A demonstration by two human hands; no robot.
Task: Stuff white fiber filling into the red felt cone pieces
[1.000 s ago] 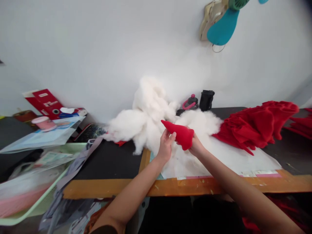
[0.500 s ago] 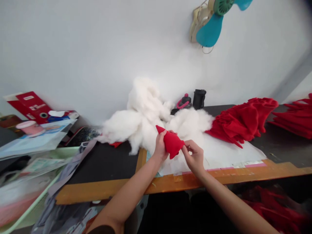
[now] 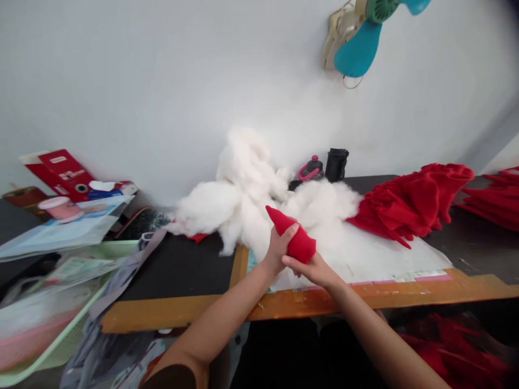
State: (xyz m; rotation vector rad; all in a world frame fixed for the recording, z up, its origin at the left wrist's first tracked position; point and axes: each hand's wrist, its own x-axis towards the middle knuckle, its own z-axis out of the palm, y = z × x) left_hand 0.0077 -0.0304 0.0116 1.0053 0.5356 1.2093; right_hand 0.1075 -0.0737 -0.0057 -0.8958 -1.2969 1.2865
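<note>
A small red pointed cloth piece (image 3: 302, 246), rounded out like a cone, is held above the front of the table. My left hand (image 3: 279, 247) wraps round its middle, thumb across the top, with the narrow tip sticking out up and to the left. My right hand (image 3: 315, 268) grips the wide lower end, its thumb toward the left hand and its other fingers hidden beneath the cloth. Just behind the hands lies a big heap of white fluffy stuffing (image 3: 247, 183), and a white sheet (image 3: 365, 259) is spread underneath.
Stacked red cloth pieces (image 3: 413, 202) lie to the right. A black bottle (image 3: 336, 165) stands by the wall, below a blue-bladed fan (image 3: 359, 51). On the left are a pink spool (image 3: 60, 208), a red box (image 3: 67, 173) and a green basket (image 3: 60, 348). Brown tape runs along the table edge (image 3: 170, 313).
My right hand has gone from pinching the cloth's lower corner to gripping its wide end from below. The piece is turned, its tip now more upright. The view has shifted slightly left.
</note>
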